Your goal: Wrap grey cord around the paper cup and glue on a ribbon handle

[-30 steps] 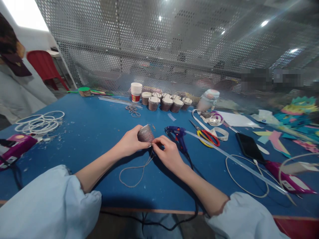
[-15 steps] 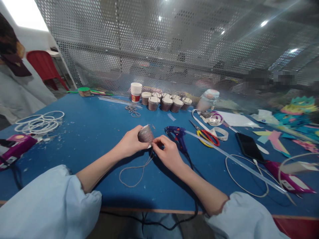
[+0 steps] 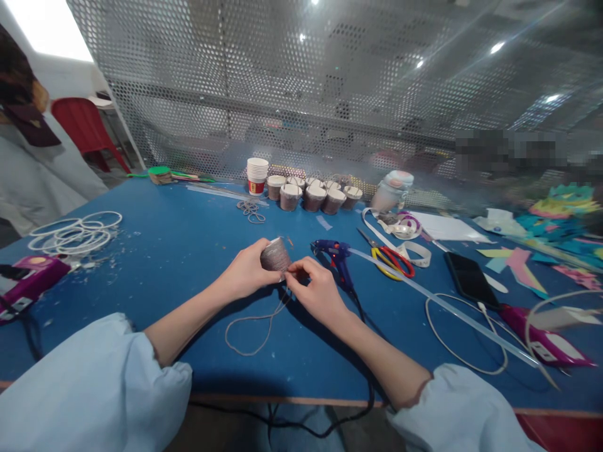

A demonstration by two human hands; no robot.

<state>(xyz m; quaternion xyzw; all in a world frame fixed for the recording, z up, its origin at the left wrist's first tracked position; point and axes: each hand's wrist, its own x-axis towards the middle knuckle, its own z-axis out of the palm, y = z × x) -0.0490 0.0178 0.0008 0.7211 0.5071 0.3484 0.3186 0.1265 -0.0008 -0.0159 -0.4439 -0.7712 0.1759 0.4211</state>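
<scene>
My left hand (image 3: 245, 274) is wrapped round a small paper cup covered in wound grey-brown string (image 3: 275, 255), held on its side just above the blue table (image 3: 179, 251). My right hand (image 3: 316, 289) pinches the string at the cup's lower rim, fingers pressed together. The loose end of the string (image 3: 257, 326) hangs down and loops on the table between my forearms. A blue glue gun (image 3: 335, 253) lies just right of my right hand.
Red-and-yellow scissors (image 3: 393, 260), a clear glue stick (image 3: 438, 304), a black phone (image 3: 468, 279) and a white wire hoop (image 3: 464, 333) lie to the right. A stack of white cups (image 3: 257, 174) and several string-wrapped cups (image 3: 313, 194) stand at the back. White rings (image 3: 75, 230) and a purple tool (image 3: 28, 281) lie left.
My right hand has shifted very slightly toward the cup's rim; the cup and left hand stay where they were.
</scene>
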